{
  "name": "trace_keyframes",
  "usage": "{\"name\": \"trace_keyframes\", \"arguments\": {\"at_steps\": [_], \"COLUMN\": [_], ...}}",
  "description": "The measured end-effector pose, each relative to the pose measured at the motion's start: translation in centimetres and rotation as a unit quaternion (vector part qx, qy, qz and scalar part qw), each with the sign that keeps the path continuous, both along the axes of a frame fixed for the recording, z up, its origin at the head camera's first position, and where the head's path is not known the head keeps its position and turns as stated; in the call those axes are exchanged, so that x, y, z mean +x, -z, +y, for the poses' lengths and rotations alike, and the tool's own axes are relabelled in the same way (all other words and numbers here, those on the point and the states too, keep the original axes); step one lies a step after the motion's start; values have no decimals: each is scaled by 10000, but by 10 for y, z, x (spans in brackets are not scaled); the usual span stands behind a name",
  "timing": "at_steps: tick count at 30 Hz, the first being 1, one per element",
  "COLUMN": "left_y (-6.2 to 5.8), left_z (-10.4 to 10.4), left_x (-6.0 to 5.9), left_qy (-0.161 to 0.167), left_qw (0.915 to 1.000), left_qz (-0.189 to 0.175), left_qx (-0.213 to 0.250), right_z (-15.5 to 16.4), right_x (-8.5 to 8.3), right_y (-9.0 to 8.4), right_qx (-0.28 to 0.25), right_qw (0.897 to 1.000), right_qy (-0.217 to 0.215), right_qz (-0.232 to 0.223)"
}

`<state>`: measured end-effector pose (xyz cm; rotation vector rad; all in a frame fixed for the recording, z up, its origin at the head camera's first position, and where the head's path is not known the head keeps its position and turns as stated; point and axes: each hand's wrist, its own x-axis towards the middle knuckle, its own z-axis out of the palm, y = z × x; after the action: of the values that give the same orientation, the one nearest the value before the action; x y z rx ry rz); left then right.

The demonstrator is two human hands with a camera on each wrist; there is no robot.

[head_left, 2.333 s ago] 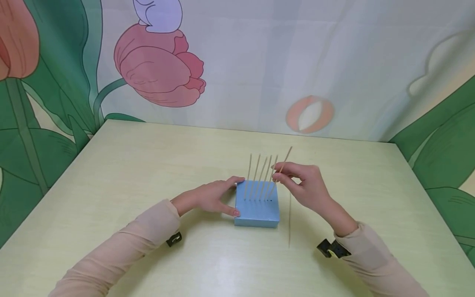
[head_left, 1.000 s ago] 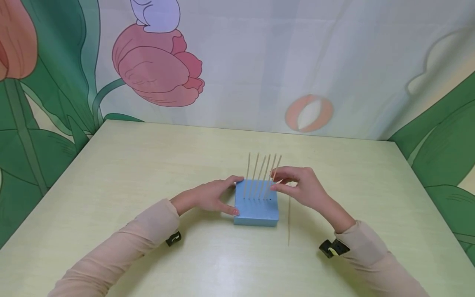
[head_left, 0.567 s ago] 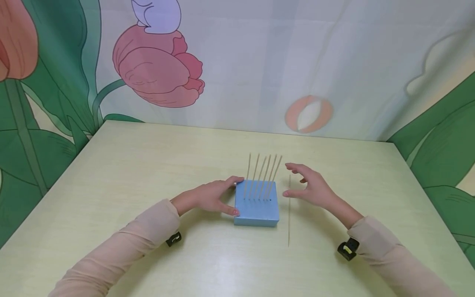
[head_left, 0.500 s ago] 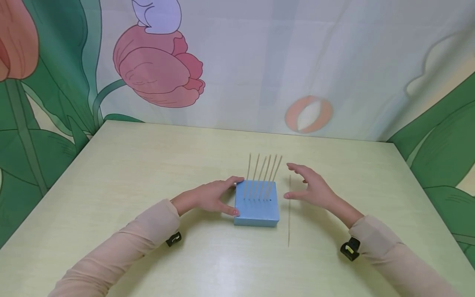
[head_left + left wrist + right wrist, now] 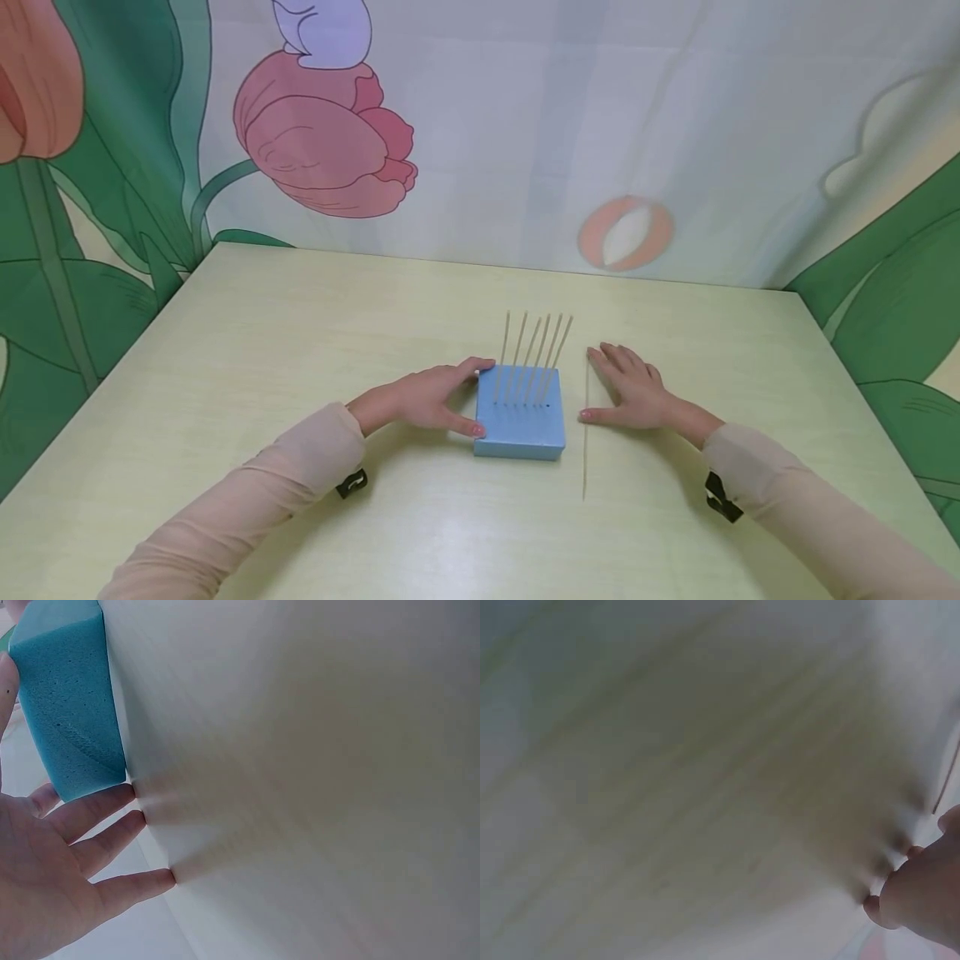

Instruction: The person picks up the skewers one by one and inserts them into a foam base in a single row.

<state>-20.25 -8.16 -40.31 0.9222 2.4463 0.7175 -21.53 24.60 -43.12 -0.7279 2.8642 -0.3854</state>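
Beside foam block (image 5: 519,421), loose skewer (image 5: 585,450).

Head view high, faces forward-down; wrist views skim table (image 5: 300,333) close; left shares foam block (image 5: 67,712).

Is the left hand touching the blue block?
Touching. The head view shows the left hand with thumb and finger pressed against the blue foam block's left side.
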Motion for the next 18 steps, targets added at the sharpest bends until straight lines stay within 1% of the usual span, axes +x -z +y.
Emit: {"name": "trace_keyframes", "arguments": {"at_steps": [9,14,18], "left_y": [0,0,-1], "left_z": [1,1,1], "left_x": [0,0,0], "left_qy": [-3,-24,-30], "left_qw": [10000,10000,10000], "left_qz": [-8,-4,-3], "left_qx": [20,-41,-73], "right_z": [-1,-1,-1], "right_x": [-3,-5,-6], "right_y": [3,4,4], "right_qx": [130,-10,-181], "right_qw": [9994,9993,9992], "right_qy": [201,232,250], "right_qz": [-248,-291,-242]}}
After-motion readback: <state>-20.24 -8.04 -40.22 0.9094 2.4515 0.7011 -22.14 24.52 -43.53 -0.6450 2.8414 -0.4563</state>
